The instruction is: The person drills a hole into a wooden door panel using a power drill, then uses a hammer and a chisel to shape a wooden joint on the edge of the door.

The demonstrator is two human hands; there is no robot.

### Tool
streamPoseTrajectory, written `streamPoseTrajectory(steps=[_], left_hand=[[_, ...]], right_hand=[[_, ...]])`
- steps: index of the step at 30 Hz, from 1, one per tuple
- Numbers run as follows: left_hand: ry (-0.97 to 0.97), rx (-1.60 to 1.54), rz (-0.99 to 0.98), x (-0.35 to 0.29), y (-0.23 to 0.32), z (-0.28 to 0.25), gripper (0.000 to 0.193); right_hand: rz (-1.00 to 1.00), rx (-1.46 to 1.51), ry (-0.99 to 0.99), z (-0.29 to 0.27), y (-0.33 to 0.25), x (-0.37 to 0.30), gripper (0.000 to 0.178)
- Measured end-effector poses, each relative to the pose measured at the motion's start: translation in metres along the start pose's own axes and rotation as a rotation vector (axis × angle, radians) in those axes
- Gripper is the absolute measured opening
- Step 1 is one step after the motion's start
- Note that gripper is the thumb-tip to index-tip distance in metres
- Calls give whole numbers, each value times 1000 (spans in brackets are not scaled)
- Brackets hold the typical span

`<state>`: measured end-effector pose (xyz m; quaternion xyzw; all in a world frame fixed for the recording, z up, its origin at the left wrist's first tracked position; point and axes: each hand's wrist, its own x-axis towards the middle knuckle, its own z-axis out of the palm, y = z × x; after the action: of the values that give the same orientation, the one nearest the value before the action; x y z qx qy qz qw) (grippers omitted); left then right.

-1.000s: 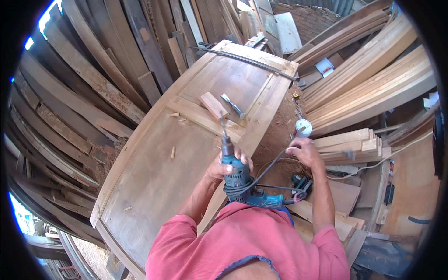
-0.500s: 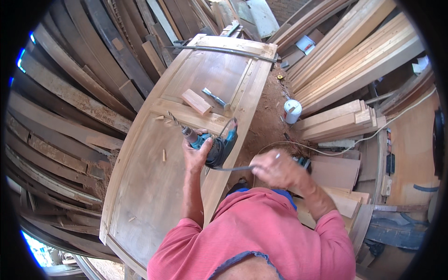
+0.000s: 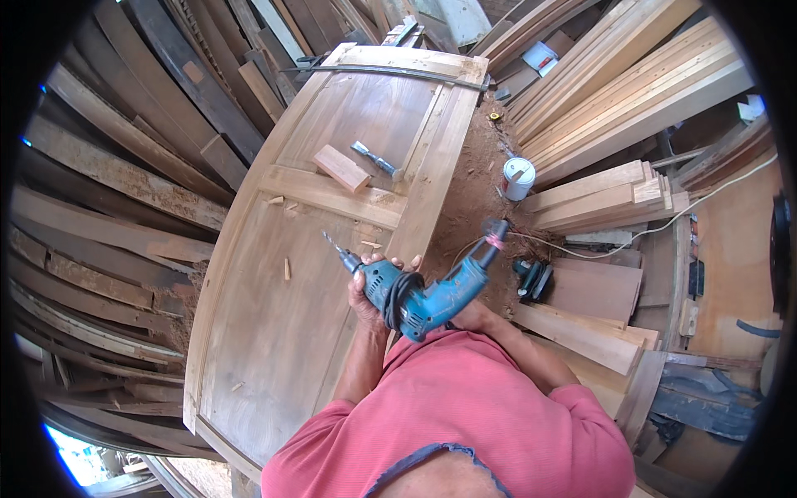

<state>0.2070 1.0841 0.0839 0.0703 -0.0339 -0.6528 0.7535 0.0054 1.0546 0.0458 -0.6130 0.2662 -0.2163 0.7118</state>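
Observation:
A blue power drill [image 3: 444,300] is tilted across the near edge of a panelled wooden door [image 3: 249,349], its bit [image 3: 331,241] pointing far left. My left hand [image 3: 363,300] is closed round the drill's front body, fingertips showing beyond it. The black cord [image 3: 397,300] is looped round the drill's middle. Close to my body, my right hand [image 3: 473,317] is beside the rear of the drill, its fingers hidden behind the tool. Farther up the door lie a reddish wood block [image 3: 341,168] and a chisel [image 3: 374,158]. Small wood chips [image 3: 287,269] are scattered on the panel.
Stacked boards [image 3: 124,236] line the left side. A metal bar clamp [image 3: 398,75] crosses the door's far end. Right of the door stand a white bucket [image 3: 518,178] and light timber stacks [image 3: 598,203]. Another teal tool [image 3: 531,278] sits low near a pale cable [image 3: 623,247].
The drill has come nearer my body and turned, so its side now shows. My right hand, earlier out to the right holding the stretched cord, has moved in beside the drill.

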Motion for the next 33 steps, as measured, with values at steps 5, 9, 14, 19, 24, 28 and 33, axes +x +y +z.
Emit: streamPoseTrajectory(steps=[5,9,14,19,24,28,33], left_hand=[[74,132,-13,17,16,-5,32],[76,78,-19,26,12,-15,35],[104,16,-45,39,5,-23,35],[142,-8,-77,50,5,-29,34],[181,-61,-165,57,-4,-39,36],[88,-159,-266,67,-7,-58,48],[107,-365,-361,82,-23,-42,39]], right_hand=[[306,199,-83,-35,-57,-17,34],[44,748,-63,-48,-115,-31,48],[-97,620,193,-56,-84,-34,50],[-208,848,291,-55,-62,-16,43],[-240,758,282,-65,-59,-2,49],[-138,777,281,-75,-90,10,60],[-78,695,0,-113,-109,34,52]])
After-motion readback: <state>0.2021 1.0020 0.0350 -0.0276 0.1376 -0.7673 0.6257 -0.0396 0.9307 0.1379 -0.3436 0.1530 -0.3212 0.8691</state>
